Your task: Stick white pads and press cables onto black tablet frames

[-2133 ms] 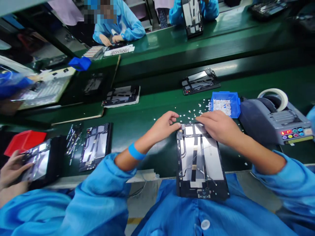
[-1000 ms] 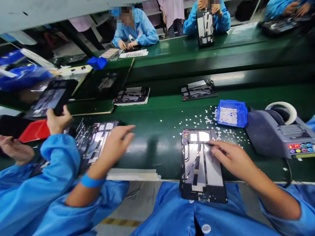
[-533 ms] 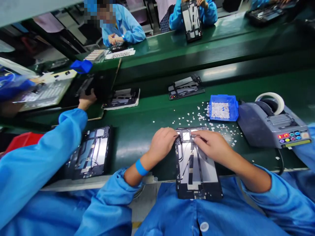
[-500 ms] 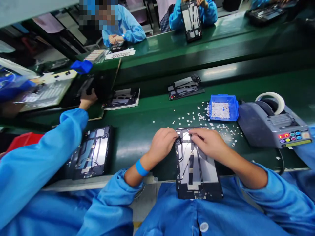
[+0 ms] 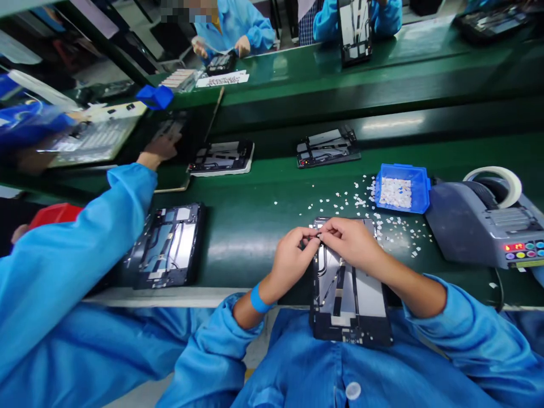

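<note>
We're at a long green bench point(image 5: 255, 238), the biggest thing here, with a darker belt point(image 5: 403, 122) running along behind it. On our left a co-worker's blue sleeve point(image 5: 72, 249) stretches across toward the belt, their hand point(image 5: 160, 148) resting on a dark tray there. Off to the right sits a grey tape dispenser point(image 5: 480, 226) with a white roll on top and a row of coloured buttons near its front edge.

Right in front of us is the tablet point(image 5: 349, 294), back open, lying lengthwise with its near end hanging over the bench edge onto our lap. A second tablet point(image 5: 170, 246) lies flat to the left, well apart from ours, and two more sit on the belt further back.

Just beyond our tablet and to the right there's a small blue bin point(image 5: 402, 187) of white bits, with more of the same bits point(image 5: 340, 201) scattered loose on the bench around it.

Our hands meet over the tablet's far left corner. Left hand point(image 5: 293, 260) has fingers curled in, tips pressed together at that corner. Right hand point(image 5: 351, 243) comes over the top edge, thumb and forefinger pinching something tiny right against the left fingertips; too small to tell what it is.
</note>
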Tool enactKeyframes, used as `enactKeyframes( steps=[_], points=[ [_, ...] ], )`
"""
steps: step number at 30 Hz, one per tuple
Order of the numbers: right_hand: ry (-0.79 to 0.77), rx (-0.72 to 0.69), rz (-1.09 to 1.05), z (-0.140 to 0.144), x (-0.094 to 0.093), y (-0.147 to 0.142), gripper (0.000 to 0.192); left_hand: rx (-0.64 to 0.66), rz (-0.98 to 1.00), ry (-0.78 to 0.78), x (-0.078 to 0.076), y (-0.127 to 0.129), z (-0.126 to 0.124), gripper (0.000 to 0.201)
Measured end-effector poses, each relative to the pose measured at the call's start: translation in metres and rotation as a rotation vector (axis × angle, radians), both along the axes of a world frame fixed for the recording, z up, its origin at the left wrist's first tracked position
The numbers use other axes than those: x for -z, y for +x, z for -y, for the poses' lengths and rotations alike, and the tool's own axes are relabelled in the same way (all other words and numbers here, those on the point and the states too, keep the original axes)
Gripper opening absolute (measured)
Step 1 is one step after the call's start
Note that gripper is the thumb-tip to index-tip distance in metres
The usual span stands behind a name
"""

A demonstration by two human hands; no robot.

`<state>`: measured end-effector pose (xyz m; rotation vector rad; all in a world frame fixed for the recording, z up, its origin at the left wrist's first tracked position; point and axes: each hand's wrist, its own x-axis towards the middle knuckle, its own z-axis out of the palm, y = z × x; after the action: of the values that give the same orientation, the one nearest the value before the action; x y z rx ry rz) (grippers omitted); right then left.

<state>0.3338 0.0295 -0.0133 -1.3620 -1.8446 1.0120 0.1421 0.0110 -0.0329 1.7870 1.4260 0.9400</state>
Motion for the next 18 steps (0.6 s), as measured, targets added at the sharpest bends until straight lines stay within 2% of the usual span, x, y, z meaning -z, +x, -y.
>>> enactKeyframes(
  steps=[4,7,12,18],
  points=[
    [0.264,0.083,0.203,0.009,0.008,-0.005,0.010,-0.044,0.098,-0.106,-0.003,0.003,-0.001,0.010],
    [0.397,0.039,0.279,0.014,0.014,-0.005,0.021,-0.047,0.122,-0.138,-0.003,0.004,-0.001,0.011],
    [0.382,-0.058,0.232,0.013,0.018,0.002,0.019,-0.037,0.101,-0.117,-0.002,0.003,0.001,0.011],
    [0.358,-0.066,0.233,0.008,0.015,0.004,0.021,-0.011,0.076,-0.085,-0.005,0.003,0.004,0.010]
  ],
)
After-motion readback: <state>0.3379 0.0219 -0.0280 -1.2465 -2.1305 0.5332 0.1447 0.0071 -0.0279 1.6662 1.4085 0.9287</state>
